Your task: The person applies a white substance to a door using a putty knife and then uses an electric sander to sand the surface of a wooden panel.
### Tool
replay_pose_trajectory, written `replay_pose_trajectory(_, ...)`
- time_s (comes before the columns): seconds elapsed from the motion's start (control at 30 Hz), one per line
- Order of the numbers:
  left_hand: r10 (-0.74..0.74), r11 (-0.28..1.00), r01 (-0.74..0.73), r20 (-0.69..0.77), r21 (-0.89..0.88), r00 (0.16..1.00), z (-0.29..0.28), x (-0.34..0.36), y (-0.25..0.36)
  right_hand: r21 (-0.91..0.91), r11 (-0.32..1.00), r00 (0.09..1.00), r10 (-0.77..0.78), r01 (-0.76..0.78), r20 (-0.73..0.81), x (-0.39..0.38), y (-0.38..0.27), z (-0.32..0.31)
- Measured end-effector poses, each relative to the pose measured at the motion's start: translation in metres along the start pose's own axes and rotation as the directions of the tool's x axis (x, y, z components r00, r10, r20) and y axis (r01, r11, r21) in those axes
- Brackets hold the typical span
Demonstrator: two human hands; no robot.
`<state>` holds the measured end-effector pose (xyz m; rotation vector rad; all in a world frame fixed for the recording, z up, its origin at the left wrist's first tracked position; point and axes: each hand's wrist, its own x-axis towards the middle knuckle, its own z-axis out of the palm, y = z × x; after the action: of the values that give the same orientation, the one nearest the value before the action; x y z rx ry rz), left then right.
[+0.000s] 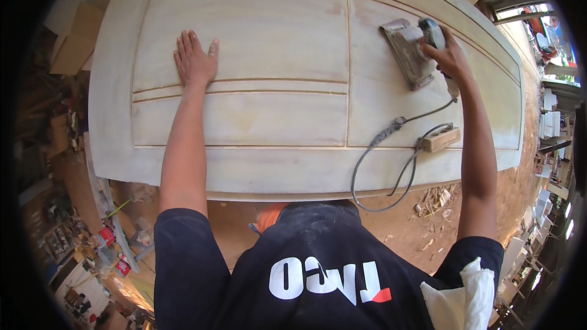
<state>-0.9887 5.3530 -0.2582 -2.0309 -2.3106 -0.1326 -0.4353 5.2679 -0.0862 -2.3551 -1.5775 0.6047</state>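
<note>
A pale panel with grooved rectangles (pixel 257 36), shaped like a door, lies flat before me. My left hand (pixel 194 61) rests flat on its left part just above a pair of horizontal grooves, fingers slightly apart and holding nothing. My right hand (pixel 446 55) grips the handle of an electric sander (pixel 406 52) at the panel's upper right. A grey cord (pixel 425 113) runs from near the sander, with a taped section and a loop hanging past the front edge. A light wooden block (pixel 441 140) sits by the cord on the right.
Dusty ground with scraps (pixel 433 205) shows below the front edge. Cluttered tools and materials (pixel 107 238) are at the lower left, cardboard (pixel 76 36) at the upper left, and stacked pieces (pixel 550 122) along the right. A white cloth (pixel 465 296) is at my right shoulder.
</note>
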Motion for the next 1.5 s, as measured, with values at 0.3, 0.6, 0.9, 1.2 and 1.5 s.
replay_pose_trajectory(0.3,-0.071,0.997,0.071,-0.013,0.021,0.997,-0.003,0.01,0.015,-0.102,0.922,0.925,-0.36,0.372,0.123,0.019,-0.05,0.011)
replay_pose_trajectory(0.6,-0.061,0.998,0.06,-0.042,-0.017,0.997,0.002,0.011,0.013,-0.159,0.759,0.773,-0.598,0.631,0.212,0.037,-0.199,0.092)
replay_pose_trajectory(0.9,-0.082,0.997,0.083,-0.08,0.006,0.993,0.007,0.015,0.011,-0.094,0.768,0.766,-0.605,0.634,0.22,0.067,-0.29,0.123)
replay_pose_trajectory(1.2,-0.064,0.997,0.07,-0.122,0.039,0.991,0.014,0.014,0.013,-0.105,0.819,0.826,-0.557,0.564,0.088,0.07,-0.247,0.101)
replay_pose_trajectory(1.5,-0.089,0.994,0.096,-0.133,0.05,0.987,0.016,0.013,0.007,-0.066,0.873,0.876,-0.482,0.483,0.02,0.061,-0.229,0.103)
